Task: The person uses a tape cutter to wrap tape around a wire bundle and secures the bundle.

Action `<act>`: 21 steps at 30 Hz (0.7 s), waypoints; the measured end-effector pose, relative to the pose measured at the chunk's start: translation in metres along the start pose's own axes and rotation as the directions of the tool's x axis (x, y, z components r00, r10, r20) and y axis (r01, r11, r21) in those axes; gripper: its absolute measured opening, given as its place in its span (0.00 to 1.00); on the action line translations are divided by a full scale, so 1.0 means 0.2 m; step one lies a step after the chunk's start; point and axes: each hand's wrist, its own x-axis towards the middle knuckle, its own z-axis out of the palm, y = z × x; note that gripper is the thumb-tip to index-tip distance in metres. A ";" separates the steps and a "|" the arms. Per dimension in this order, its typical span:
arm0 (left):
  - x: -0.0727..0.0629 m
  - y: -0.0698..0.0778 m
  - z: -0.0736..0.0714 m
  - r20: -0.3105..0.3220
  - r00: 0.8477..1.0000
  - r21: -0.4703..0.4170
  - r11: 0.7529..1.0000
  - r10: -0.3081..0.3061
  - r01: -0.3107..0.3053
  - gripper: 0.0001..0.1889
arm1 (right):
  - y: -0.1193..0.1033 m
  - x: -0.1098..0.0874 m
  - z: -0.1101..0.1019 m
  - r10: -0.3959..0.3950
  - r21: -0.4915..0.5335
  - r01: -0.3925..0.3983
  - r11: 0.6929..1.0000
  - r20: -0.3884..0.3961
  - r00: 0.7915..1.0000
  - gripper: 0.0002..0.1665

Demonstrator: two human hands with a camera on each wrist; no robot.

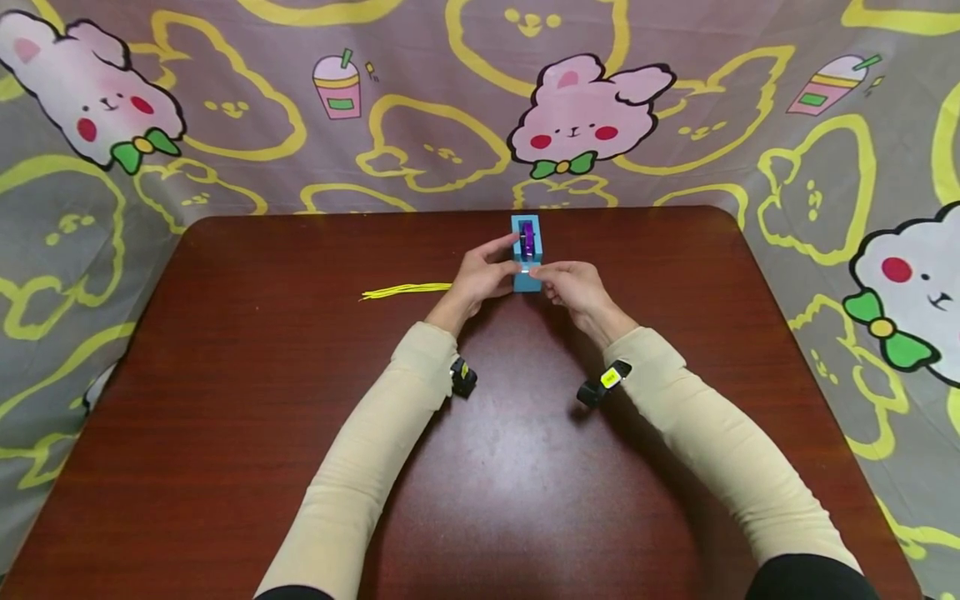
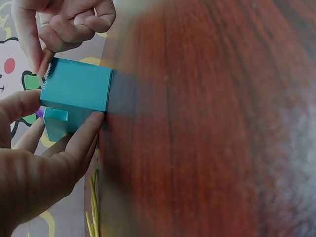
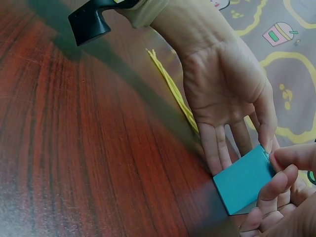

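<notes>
A blue tape dispenser (image 1: pixel 527 284) with a purple roll (image 1: pixel 528 238) in its slot stands near the far edge of the table. My left hand (image 1: pixel 480 277) grips it from the left, thumb by the front end and fingers along its side. At the serrated cutter (image 2: pixel 48 75), my right hand (image 1: pixel 579 289) pinches with thumb and forefinger. A small pale bit of tape (image 1: pixel 525 268) shows between the two hands there, though its end is hidden by the fingertips. The right wrist view has the dispenser's flat front (image 3: pixel 244 183) between both hands.
Several thin yellow strands (image 1: pixel 405 290) lie on the brown table (image 1: pixel 247 400), just left of the left hand. A patterned cloth (image 1: pixel 420 50) with cartoon rabbits hangs behind the table and along its sides. Black straps (image 1: pixel 603 383) sit at the wrists.
</notes>
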 end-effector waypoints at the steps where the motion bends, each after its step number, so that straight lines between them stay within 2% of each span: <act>1: 0.00 0.00 0.00 0.000 1.000 -0.002 1.000 0.001 -0.001 0.28 | 0.00 0.00 0.00 -0.001 0.001 0.001 1.000 0.001 1.000 0.07; 9: 0.01 -0.01 0.00 -0.003 1.000 -0.018 1.000 0.010 -0.010 0.28 | 0.01 -0.02 0.00 0.003 0.020 -0.003 1.000 0.002 1.000 0.07; 14: 0.01 -0.01 0.00 -0.006 1.000 -0.015 1.000 0.016 -0.016 0.28 | 0.02 -0.03 0.00 -0.002 0.027 0.002 1.000 0.010 1.000 0.12; 21: 0.02 -0.01 0.01 -0.012 1.000 -0.030 1.000 -0.004 0.003 0.27 | 0.03 -0.04 -0.01 0.018 0.040 -0.019 0.999 0.015 1.000 0.12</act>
